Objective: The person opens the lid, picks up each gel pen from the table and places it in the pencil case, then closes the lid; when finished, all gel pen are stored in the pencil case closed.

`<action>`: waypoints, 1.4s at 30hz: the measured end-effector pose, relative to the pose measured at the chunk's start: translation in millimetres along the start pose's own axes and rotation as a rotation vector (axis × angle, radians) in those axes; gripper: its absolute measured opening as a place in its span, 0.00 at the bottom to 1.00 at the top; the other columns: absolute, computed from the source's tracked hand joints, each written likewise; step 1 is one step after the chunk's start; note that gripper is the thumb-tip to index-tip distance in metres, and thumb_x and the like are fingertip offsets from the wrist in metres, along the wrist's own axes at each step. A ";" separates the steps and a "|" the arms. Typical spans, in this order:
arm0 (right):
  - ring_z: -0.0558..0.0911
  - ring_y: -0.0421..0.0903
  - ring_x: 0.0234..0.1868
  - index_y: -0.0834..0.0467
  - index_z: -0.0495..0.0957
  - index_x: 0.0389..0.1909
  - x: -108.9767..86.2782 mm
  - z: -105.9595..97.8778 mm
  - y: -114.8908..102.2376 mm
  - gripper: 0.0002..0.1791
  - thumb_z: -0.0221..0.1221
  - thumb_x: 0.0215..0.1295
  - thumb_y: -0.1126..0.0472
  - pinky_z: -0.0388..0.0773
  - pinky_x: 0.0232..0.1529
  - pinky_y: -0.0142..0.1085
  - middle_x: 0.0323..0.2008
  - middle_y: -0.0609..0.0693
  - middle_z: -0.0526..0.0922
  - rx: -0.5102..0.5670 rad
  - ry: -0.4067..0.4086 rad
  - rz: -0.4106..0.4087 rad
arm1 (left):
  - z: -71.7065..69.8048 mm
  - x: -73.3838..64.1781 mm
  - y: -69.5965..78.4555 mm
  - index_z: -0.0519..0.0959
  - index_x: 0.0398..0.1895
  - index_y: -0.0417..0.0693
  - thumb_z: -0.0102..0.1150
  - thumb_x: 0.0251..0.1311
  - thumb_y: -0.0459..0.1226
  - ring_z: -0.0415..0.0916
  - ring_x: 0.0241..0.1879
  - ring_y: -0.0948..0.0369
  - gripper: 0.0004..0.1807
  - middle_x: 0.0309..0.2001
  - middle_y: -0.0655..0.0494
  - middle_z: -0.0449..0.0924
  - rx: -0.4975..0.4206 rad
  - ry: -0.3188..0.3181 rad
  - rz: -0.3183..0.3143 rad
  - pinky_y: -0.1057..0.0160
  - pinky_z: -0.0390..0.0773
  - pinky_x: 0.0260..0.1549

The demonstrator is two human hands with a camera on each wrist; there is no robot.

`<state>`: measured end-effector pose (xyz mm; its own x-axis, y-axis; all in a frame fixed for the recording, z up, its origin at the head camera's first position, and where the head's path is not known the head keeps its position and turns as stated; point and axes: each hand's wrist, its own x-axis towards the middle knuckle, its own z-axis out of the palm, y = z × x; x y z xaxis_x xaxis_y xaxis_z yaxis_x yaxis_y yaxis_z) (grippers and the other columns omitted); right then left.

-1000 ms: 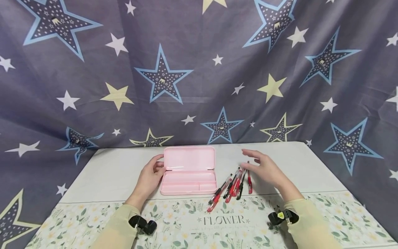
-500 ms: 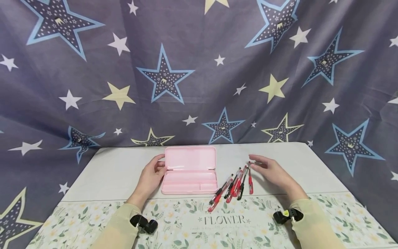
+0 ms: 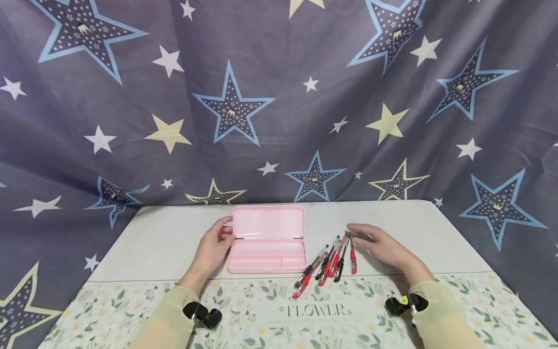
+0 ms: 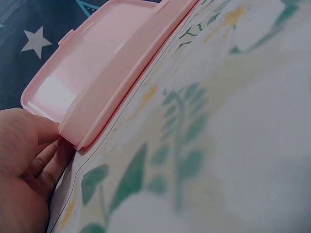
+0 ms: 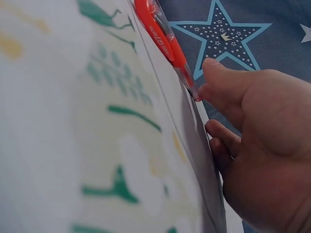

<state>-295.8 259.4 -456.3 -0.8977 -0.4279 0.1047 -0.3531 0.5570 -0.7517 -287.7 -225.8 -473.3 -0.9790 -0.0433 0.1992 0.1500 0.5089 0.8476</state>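
Note:
A pink pencil case (image 3: 267,263) stands with its lid raised, its compartments bare. My left hand (image 3: 212,248) holds its left side near the hinge; in the left wrist view the thumb lies against the case's corner and the other fingers curl behind it. Right of the case lies a loose pile of red and black gel pens (image 3: 323,261). My right hand (image 3: 383,245) is over the pile's far right end, thumb and forefinger apart around the tip end of the outermost red gel pen (image 5: 167,46). In the right wrist view the fingertips are right at that tip.
A white table (image 3: 431,232) carries a floral cloth (image 3: 244,315) printed "FLOWER" along its near part. Behind it hangs a dark curtain (image 3: 279,160) with stars. A small black camera is strapped at each wrist.
My right hand first drew back to the right from over the pens, then lowered toward the outermost red gel pen's tip. The left hand has stayed at the pencil case.

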 end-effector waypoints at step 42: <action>0.75 0.45 0.39 0.59 0.89 0.46 -27.7 -34.9 18.8 0.06 0.74 0.71 0.64 0.75 0.38 0.35 0.42 0.50 0.83 -0.133 0.035 0.063 | -1.4 -1.1 0.3 0.71 0.81 0.45 0.61 0.77 0.27 0.85 0.52 0.51 0.31 0.54 0.44 0.87 0.012 0.002 0.017 0.51 0.82 0.55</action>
<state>-286.8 306.6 -450.6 -0.9270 -0.3654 0.0848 -0.3258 0.6725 -0.6645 -286.4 -226.8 -472.5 -0.9761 -0.0367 0.2144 0.1645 0.5203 0.8380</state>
